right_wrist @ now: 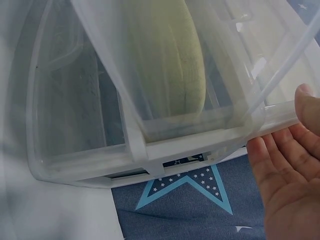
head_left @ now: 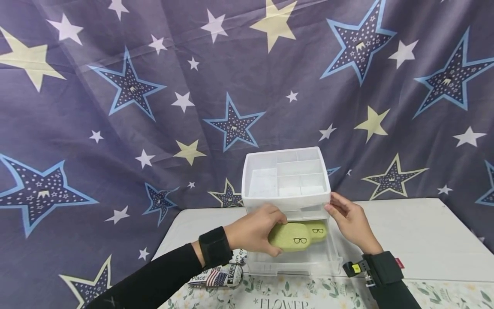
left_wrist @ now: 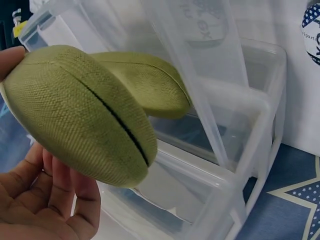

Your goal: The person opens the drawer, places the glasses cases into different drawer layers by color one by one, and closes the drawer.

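My left hand point(head_left: 252, 227) grips a green eyeglass case point(head_left: 289, 237) with a glasses print on its lid, thumb on one side and fingers on the other. The dark seam of the case point(left_wrist: 85, 115) shows in the left wrist view. Behind it a second green eyeglass case point(head_left: 317, 231) lies in the pulled-out clear drawer point(head_left: 293, 269) of a white storage box point(head_left: 285, 201). At the box's right front corner, my right hand point(head_left: 353, 221) pinches the edge, its thumb above and its fingers below in the right wrist view.
The top of the box is a white tray divided into several compartments. Left of the drawer lies a newsprint-patterned pouch point(head_left: 216, 276) with a flag print. A white tabletop point(head_left: 409, 240) carries a floral cloth point(head_left: 455, 292) along its front. A star-patterned curtain point(head_left: 216, 77) hangs behind.
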### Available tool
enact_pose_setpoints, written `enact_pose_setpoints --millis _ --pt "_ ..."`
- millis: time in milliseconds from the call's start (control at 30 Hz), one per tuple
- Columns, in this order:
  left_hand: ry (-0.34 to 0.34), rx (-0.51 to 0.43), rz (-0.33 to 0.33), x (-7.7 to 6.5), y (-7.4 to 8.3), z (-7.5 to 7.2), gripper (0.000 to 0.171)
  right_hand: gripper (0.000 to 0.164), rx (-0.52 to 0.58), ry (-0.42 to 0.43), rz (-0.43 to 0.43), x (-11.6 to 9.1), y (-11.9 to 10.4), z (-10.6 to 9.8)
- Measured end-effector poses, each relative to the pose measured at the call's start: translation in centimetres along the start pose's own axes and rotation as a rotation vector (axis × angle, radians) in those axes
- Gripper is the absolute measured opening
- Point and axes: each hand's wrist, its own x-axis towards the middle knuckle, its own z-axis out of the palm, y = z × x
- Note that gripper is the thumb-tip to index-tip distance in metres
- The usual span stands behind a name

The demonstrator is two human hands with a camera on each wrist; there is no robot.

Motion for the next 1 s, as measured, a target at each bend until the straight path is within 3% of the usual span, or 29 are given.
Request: enact_pose_setpoints --millis 467,700,1000 --pt "-0.125 0.081 0.060 2.3 2.1 0.4 0.066 0.045 0.010 0.001 -0.009 0.0 0.2 0.0" --pt "-0.192 0.134 0.069 3.8 2.8 0.9 0.059 0.044 0.022 0.000 -0.006 0.0 0.2 0.2" --pt "-0.245 0.106 0.048 4.8 2.8 1.9 0.060 0.044 0.019 -0.001 -0.006 0.0 0.0 0.2"
